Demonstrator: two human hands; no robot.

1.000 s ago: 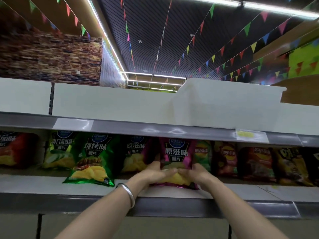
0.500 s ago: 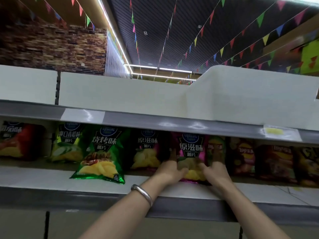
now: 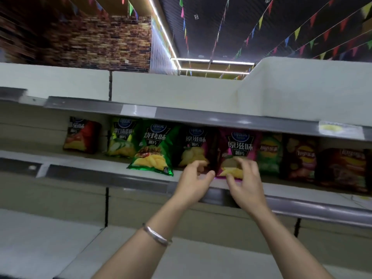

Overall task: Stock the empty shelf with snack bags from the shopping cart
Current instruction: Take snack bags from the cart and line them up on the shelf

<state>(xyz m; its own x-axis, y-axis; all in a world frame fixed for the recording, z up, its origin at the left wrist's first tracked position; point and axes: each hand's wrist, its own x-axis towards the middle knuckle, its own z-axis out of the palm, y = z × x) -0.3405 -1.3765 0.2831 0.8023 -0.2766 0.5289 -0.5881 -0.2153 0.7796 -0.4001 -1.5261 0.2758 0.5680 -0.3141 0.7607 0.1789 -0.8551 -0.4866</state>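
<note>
Two hands: we hold both up in front of the middle shelf [image 3: 112,174], bare forearms reaching up from the bottom of the view.
Left hand [image 3: 194,183]: our fingers are loosely curled with thumb and forefinger apart; we grip nothing, and the hand sits just in front of the gap between the two magenta bags.
Right hand [image 3: 246,183]: our fingers are spread and bent, fingertips at the lower front of the magenta snack bag [image 3: 239,146]; we cannot tell whether they touch it, since motion blur softens the edge.
Bracelet [image 3: 157,235]: a silver band rings our left wrist.
Task bag: the magenta snack bag stands upright on the middle shelf, near its front lip, between a second magenta bag [image 3: 194,146] on its left and a green bag with a round logo [image 3: 269,154] on its right.
Row to the left: a green barbecue bag [image 3: 154,150] leans forward to the shelf edge; behind it stand a lime cucumber bag [image 3: 120,140] and a red bag [image 3: 81,135], set further back.
Row to the right: two dark bags [image 3: 300,158] [image 3: 342,168] stand side by side past the green one.
Upper shelf [image 3: 181,114]: its grey rail carries a blank white label [image 3: 138,110] and a yellow-marked tag [image 3: 340,129].
Overhead: strings of coloured pennants [image 3: 298,33] cross a dark ceiling beside a brick wall [image 3: 90,41].
</note>
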